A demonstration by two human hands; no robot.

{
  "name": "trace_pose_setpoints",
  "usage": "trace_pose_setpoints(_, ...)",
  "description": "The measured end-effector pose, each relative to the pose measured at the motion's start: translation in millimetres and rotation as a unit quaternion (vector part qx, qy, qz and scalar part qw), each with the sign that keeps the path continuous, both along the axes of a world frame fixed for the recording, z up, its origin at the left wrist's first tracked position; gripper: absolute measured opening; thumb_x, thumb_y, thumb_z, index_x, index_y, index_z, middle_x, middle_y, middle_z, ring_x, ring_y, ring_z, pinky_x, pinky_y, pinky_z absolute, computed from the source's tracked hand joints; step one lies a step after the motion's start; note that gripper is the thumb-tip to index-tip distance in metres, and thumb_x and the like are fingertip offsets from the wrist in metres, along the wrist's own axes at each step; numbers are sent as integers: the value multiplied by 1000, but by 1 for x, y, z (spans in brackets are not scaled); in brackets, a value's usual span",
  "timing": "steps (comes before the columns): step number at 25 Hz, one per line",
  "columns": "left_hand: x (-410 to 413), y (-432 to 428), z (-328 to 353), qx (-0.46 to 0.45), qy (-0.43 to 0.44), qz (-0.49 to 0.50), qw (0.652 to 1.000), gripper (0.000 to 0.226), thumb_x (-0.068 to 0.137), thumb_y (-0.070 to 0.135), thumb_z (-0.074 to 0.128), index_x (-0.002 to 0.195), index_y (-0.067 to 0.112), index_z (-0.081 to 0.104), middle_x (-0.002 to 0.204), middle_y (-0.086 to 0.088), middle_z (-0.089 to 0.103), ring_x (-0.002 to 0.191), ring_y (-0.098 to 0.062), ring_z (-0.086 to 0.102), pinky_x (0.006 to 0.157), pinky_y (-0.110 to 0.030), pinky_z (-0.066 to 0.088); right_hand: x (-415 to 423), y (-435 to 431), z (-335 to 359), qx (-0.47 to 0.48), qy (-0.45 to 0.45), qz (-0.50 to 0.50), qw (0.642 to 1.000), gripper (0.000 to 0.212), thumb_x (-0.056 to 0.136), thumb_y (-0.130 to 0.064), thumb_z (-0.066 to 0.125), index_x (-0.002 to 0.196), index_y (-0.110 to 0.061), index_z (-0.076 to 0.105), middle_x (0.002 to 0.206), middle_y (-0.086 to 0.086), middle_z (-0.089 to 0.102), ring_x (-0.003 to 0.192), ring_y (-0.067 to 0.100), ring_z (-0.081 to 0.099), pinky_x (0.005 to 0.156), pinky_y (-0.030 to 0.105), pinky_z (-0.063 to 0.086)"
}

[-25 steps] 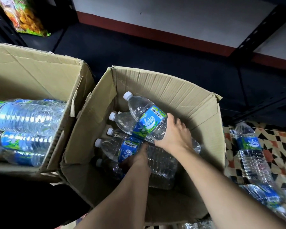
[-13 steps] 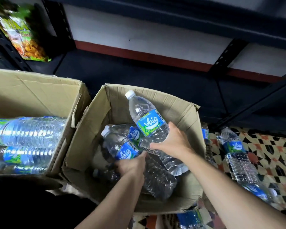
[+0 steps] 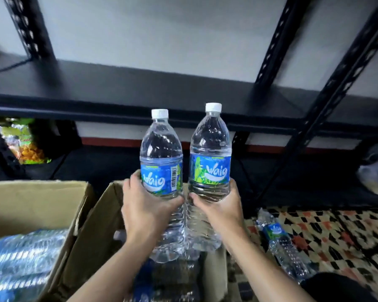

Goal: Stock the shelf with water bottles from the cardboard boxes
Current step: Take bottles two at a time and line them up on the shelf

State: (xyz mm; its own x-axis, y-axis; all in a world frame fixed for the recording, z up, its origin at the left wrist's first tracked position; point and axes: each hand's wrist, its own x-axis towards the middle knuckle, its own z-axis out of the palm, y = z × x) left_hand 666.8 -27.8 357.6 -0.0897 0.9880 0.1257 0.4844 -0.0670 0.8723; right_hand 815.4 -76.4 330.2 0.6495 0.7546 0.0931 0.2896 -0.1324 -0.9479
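Observation:
Two clear water bottles with white caps and blue-green labels stand upright side by side in the air above the middle cardboard box [image 3: 92, 232]. My left hand [image 3: 143, 208] grips the left bottle [image 3: 160, 153] around its middle. My right hand [image 3: 218, 205] grips the right bottle [image 3: 210, 149] the same way. Both bottles are just in front of the black shelf board [image 3: 118, 92], caps level with its front edge. More bottles lie in the box below, mostly hidden by my arms.
A second cardboard box [image 3: 31, 203] at the left holds several lying bottles [image 3: 24, 258]. A loose bottle [image 3: 279, 240] lies on the patterned floor at the right. Black perforated shelf posts [image 3: 336, 88] rise at the right and left. A snack bag [image 3: 24, 144] sits on the lower shelf.
Both hands have lifted a bottle each out of the middle box and turned them upright, up to the shelf's front edge. The view has tilted up toward the shelf.

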Motion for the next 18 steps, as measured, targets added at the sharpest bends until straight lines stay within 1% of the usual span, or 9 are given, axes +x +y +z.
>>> trace_pose_setpoints(2,8,10,31,62,-33,-26,997,71,50,39,92,109,24,57,100,5,48,83,2,49,77,-26,40,8,0,29,57,11,7,998,77,50,-46,91,115,-34,52,106,-13,71,99,3,67,94,34,53)
trace_pose_setpoints(4,21,18,61,94,-59,-56,992,62,51,37,91,104,26,60,98,3,48,82,18,43,70,-17,32,18,1,61,103,7,12,995,79,49,-47,92,116,-33,53,108,-12,71,101,4,68,93,36,53)
trace_pose_setpoints(6,37,27,89,128,-95,-79,984,64,50,34,91,105,25,60,99,3,48,86,27,38,65,-8,32,30,4,93,141,-7,19,990,77,53,-38,96,117,-31,54,107,-13,72,100,3,68,90,32,53)
trace_pose_setpoints(8,54,34,115,163,-128,-88,974,76,48,30,93,114,23,56,103,5,46,90,28,37,71,1,33,43,11,119,171,-17,20,985,78,53,-34,98,117,-30,54,106,-16,73,99,2,69,87,28,53)
trace_pose_setpoints(10,70,43,136,192,-146,-98,965,93,48,25,94,129,19,49,111,6,42,90,26,37,76,1,29,56,20,140,188,-29,10,982,78,51,-38,98,116,-33,54,105,-18,72,99,1,69,87,27,52)
trace_pose_setpoints(11,78,46,145,203,-151,-102,962,98,48,22,94,133,16,46,113,6,40,87,18,38,79,-1,27,63,25,148,192,-35,6,981,78,50,-40,98,114,-33,54,105,-20,72,98,0,69,87,27,52)
trace_pose_setpoints(12,85,51,154,213,-155,-104,959,99,49,20,94,135,14,44,114,5,39,83,12,36,81,-2,24,70,31,156,192,-40,4,981,78,50,-40,98,113,-33,54,103,-21,72,96,-2,69,86,26,52)
trace_pose_setpoints(13,94,56,162,223,-160,-103,956,99,50,18,94,135,13,43,114,4,39,82,10,32,82,-2,23,78,38,163,191,-44,0,981,77,49,-40,98,113,-33,54,102,-21,72,94,-2,69,84,25,53)
trace_pose_setpoints(18,135,93,194,244,-188,-96,946,98,52,19,93,136,13,43,112,4,38,85,7,30,83,-7,26,117,80,194,183,-76,-17,980,80,45,-44,96,113,-30,57,99,-17,74,91,-2,70,86,31,57)
